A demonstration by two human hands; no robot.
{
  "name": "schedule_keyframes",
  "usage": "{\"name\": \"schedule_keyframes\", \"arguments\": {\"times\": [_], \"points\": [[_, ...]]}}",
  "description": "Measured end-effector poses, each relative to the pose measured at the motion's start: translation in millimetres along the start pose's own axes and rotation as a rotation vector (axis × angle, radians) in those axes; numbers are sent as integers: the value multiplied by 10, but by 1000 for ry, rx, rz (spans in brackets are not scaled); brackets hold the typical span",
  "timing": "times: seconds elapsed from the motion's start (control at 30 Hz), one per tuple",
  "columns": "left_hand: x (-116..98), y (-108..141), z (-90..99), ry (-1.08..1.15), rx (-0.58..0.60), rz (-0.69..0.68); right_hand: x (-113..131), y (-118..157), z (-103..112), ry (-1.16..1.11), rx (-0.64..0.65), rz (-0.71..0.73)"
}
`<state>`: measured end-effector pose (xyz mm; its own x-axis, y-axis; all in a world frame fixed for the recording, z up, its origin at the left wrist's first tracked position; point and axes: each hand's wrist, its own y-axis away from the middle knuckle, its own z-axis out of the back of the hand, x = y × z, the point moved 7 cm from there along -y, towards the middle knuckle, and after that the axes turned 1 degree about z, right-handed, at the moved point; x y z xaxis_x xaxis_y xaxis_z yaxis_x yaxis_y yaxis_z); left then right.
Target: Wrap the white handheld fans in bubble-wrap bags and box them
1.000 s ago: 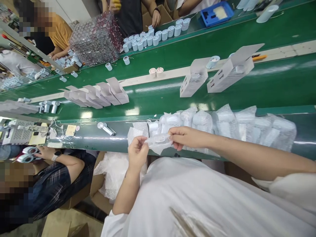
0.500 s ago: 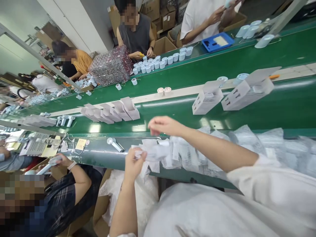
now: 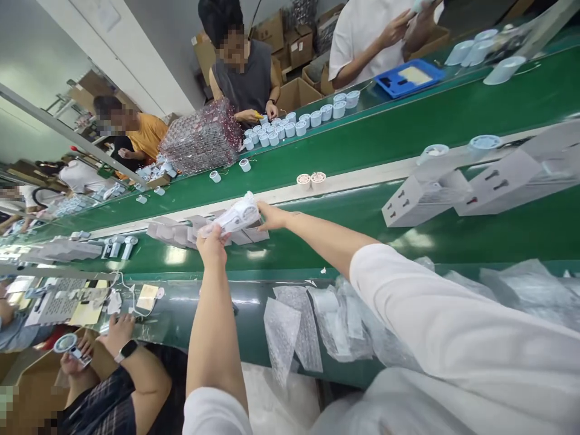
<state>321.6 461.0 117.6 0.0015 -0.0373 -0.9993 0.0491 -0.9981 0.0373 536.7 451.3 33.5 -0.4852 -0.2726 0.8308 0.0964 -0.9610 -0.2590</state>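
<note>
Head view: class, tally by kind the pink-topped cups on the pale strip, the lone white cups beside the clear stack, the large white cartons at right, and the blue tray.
Pink-topped cups: 2
Lone white cups: 2
Large white cartons: 2
Blue tray: 1
Total: 7

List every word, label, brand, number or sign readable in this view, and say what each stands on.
No text can be read clearly.
White cardboard box: dark printed marks on its side, too small and blurred to read.
Yellow card on the belt edge: nothing legible.
Printed sheet beside it: too small and blurred to read.
Plastic-wrapped item: nothing readable through the wrap.
</note>
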Motion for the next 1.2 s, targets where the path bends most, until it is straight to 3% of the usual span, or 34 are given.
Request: {"name": "schedule_keyframes", "arguments": {"times": [0.13,0.23,0.33,0.43,0.53,0.6,0.73,0.9,0.97,1.03,1.1,1.17,1.2], "points": [[-133,36,-271,-538,48,-284,-66,133,165,100,13,11],[-346,132,-636,-875,38,-469,-47,168,142,124,14,-5],[-427,84,-1056,-1163,95,-425,-49,174,61,119,-82,-90],[-394,-12,-1354,-1379,224,-345,-49,202,-6,82,-159,-140],[-257,27,-1543,-1424,484,-403,-40,260,59,26,-208,-116],[-123,120,-1566,-1411,602,-422,-39,314,171,-2,-228,-98],[128,408,-1562,-1444,636,-426,5,469,402,-1,-175,-49],[124,1108,-1781,-1452,751,-740,-33,954,779,-20,-41,-130],[25,1357,-1693,-1288,736,-786,-102,1254,1044,-63,-45,-207],[4,1517,-1401,-1065,702,-710,-190,1573,1346,-90,-69,-286],[191,1611,-950,-875,722,-510,-287,1868,1632,-76,-96,-364],[604,1673,-393,-804,744,-183,-373,2102,1852,-53,-122,-423],[831,1698,-78,-793,694,-23,-410,2192,1928,-47,-134,-446]]}}
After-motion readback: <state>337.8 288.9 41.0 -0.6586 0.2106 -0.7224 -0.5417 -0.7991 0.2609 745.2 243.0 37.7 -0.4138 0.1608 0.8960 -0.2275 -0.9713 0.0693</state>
